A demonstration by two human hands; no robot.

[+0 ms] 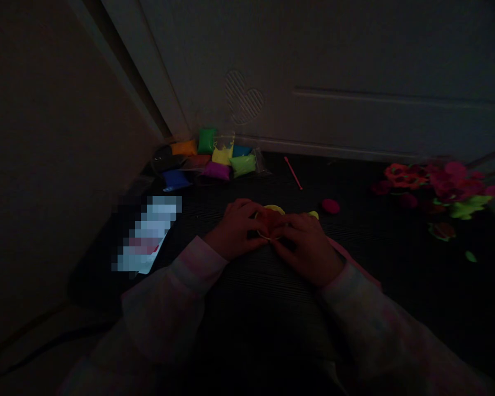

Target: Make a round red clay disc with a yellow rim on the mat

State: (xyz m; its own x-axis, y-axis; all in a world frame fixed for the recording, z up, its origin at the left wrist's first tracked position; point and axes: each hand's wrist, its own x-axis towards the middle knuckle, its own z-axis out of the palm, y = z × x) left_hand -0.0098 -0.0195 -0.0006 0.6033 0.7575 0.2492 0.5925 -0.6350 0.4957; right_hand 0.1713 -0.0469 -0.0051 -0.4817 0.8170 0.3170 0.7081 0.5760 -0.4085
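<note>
Left hand (240, 230): thumb and fingers pinched on one side of a red-and-yellow piece (273, 215) above a dark table (239, 291).
Right hand (307, 247): gripping the same piece from the opposite side, fingertips close to the left's at its near edge.
Piece between the hands: apparently mid-shaping, though gloom and fingers hide too much to be sure of its form.
Bright cluster (449, 181), right side: shaped pieces that look finished (a small green leaf-like piece (471, 256) lies apart, nearer the camera).
Pink lump (330, 206) and yellow bit (314, 215): just beyond the right hand, seemingly not yet joined to anything.
Coloured packets (243, 164), far edge: several plump, suggesting plenty left; a pink stick (293, 174) lies idle nearby.
</note>
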